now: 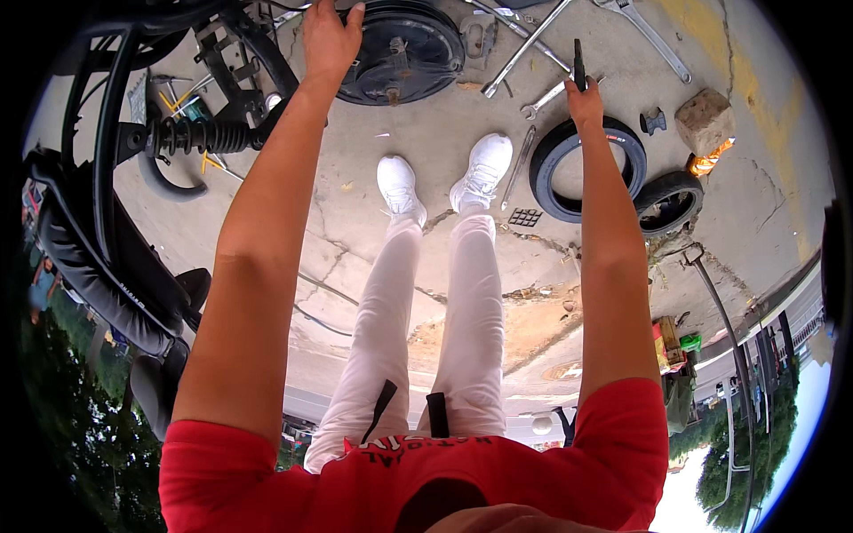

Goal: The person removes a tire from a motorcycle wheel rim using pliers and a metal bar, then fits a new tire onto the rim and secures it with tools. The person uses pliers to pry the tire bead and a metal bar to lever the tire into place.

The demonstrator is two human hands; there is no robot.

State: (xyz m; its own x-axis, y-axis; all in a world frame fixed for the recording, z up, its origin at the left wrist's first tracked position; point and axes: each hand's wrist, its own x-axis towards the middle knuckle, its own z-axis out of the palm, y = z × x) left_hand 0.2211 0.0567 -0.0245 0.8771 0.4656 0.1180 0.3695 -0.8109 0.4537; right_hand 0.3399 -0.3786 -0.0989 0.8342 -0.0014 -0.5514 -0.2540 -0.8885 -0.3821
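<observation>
My left hand point(332, 43) is at the left edge of a black wheel point(426, 55) lying flat on the concrete. Its thumb stands apart from the fingers, which run up to the picture's top edge. My right hand point(585, 102) is closed on a slim, dark hand tool point(579, 64) that points away from me; its exact kind is unclear. Below that hand lies a loose black tyre point(544, 171), partly covered by my right forearm. A spanner point(544, 101) rests just left of the right hand, close to long metal wrench bars point(526, 51).
A black vehicle frame with a coil spring point(209, 136) stands at left, with yellow-handled tools point(174, 105) beneath it. An adjustable wrench point(653, 40), a stone block point(705, 122), an orange packet point(711, 160) and a smaller tyre point(696, 201) lie at right. A metal bar point(520, 169) lies near my shoes.
</observation>
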